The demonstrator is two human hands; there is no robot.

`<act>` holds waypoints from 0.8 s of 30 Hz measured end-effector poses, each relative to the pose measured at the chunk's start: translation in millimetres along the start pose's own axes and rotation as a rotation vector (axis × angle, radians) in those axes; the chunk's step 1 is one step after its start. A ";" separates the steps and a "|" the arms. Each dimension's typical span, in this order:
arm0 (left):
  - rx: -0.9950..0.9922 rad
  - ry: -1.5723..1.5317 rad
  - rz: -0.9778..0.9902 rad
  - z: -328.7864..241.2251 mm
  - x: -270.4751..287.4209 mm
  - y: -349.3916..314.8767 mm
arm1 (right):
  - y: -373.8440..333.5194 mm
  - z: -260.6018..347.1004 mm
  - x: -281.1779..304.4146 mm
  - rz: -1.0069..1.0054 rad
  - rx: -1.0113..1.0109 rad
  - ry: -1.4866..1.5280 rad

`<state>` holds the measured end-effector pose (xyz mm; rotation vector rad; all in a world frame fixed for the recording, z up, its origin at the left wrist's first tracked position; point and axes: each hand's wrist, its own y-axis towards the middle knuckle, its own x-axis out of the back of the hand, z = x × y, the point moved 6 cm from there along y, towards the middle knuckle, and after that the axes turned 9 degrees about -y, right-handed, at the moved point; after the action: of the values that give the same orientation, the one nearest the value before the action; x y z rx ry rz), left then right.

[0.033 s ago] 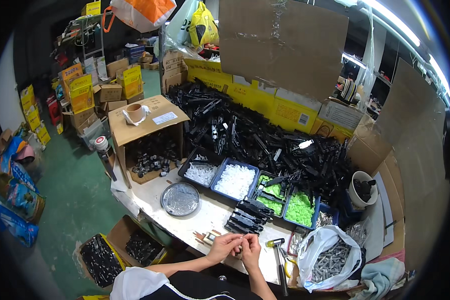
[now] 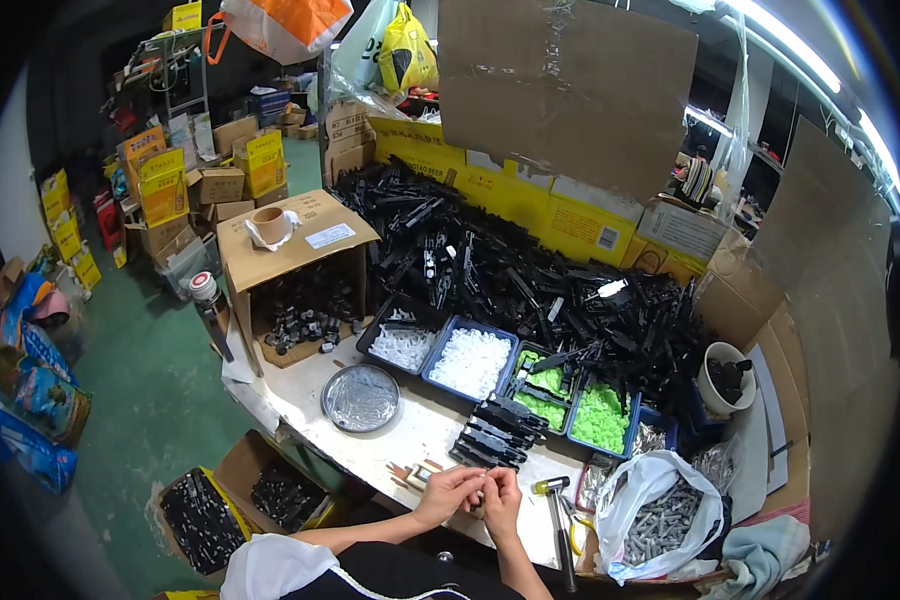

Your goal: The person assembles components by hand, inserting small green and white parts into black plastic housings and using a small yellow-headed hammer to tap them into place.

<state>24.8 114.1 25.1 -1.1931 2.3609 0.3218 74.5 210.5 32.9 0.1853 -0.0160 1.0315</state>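
At the front edge of the bench my left hand (image 2: 451,496) and my right hand (image 2: 502,503) meet, fingertips pinched together. Whatever lies between them is too small and too covered to make out. Just beyond the fingers, a row of long black plastic parts (image 2: 494,432) lies side by side. A small pale block (image 2: 422,474) and several thin brown strips (image 2: 398,470) are beside my left hand. To the right of my right hand rests a hammer (image 2: 558,515) with a yellow-ended head and a dark handle.
Blue trays hold white pieces (image 2: 469,361) and green pieces (image 2: 601,418). Behind them rises a large heap of black parts (image 2: 530,280). A round metal dish (image 2: 361,398) sits left; a white bag (image 2: 711,514) of grey pieces stands right. An open cardboard box (image 2: 300,225) stands at the left.
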 end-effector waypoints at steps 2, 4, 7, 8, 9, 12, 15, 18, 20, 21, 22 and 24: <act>-0.099 0.104 0.006 -4.8 0.9 0.3 | 0.8 -3.6 -2.1 -0.005 -0.007 0.041; -0.125 0.146 0.015 -8.1 -1.4 1.6 | 1.5 -6.0 -0.5 0.005 -0.026 0.046; -0.097 0.135 0.028 -9.3 -0.7 5.3 | 4.3 -3.8 -0.2 0.019 -0.041 0.033; -0.044 0.081 0.029 -6.8 0.3 6.2 | 5.4 -1.8 -0.6 0.025 -0.037 0.014; -0.042 0.082 0.028 -8.1 1.2 6.0 | 5.5 -1.0 -1.2 0.024 -0.039 0.015; 0.051 -0.025 0.010 -5.2 3.8 3.6 | 4.5 0.2 -3.7 0.045 -0.022 -0.021; 0.057 -0.074 -0.003 -2.3 5.4 2.0 | 2.5 -4.0 -4.4 0.044 -0.004 -0.064; 0.058 -0.044 -0.009 3.5 7.5 2.8 | 3.4 -8.4 -3.3 0.030 0.006 -0.054; 0.059 -0.039 -0.008 3.2 8.9 7.1 | 8.0 -10.0 -3.5 0.019 0.014 -0.047; 0.064 -0.031 -0.003 2.6 9.3 7.7 | 8.5 -11.4 -3.4 0.003 0.021 -0.038; 0.072 -0.033 0.006 1.9 9.0 8.9 | 9.9 -13.3 -3.6 0.005 0.014 -0.038; 0.083 -0.057 0.005 -0.5 9.5 12.1 | 13.9 -12.4 -4.4 0.026 0.059 -0.095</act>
<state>10.0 114.5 20.7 -1.1251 2.3054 0.2539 59.4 215.6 22.3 0.2884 -0.0743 1.0486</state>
